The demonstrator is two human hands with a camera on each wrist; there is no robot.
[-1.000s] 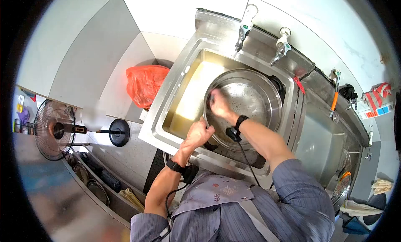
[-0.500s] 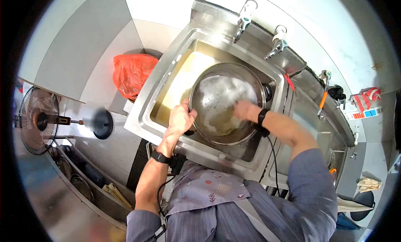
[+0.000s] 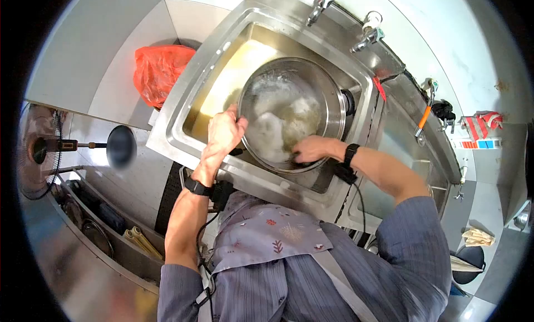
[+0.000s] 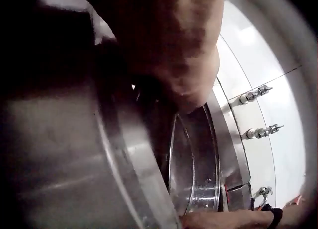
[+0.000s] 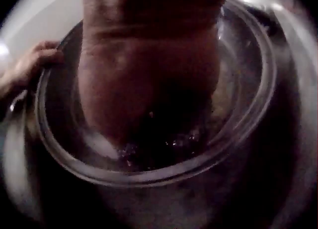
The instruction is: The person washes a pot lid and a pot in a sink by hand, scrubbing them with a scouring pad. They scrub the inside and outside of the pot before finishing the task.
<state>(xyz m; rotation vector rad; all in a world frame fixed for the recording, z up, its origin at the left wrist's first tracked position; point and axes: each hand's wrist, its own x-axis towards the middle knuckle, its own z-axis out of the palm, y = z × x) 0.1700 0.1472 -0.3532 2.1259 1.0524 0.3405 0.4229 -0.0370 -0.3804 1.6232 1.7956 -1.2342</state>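
A large round steel pot [image 3: 336, 119] sits tilted in the left sink basin, with foamy, cloudy water [image 3: 267, 135] inside. One black side handle [image 3: 349, 102] shows at its right. My left hand [image 3: 225, 132] grips the pot's left rim, and in the right wrist view its fingers [image 5: 49, 55] curl over that rim. Inside the pot, low by the near wall, my right hand [image 3: 312, 149] points down with bent fingers. Under that hand the right wrist view shows a dark patch with small glints [image 5: 181, 142]; I cannot tell what it holds.
The steel sink [image 3: 172, 135] has a second basin [image 3: 395, 177] to the right. Wall taps [image 3: 367, 39] stand behind it. A red plastic bag [image 3: 161, 72] sits at the left, with a fan [image 3: 41, 149] farther out. Cables hang from both wrists.
My right hand has swept round inside the pot, from its left side to the right, then to the near wall. Foam has shifted over the bottom. My left hand stays at the rim.
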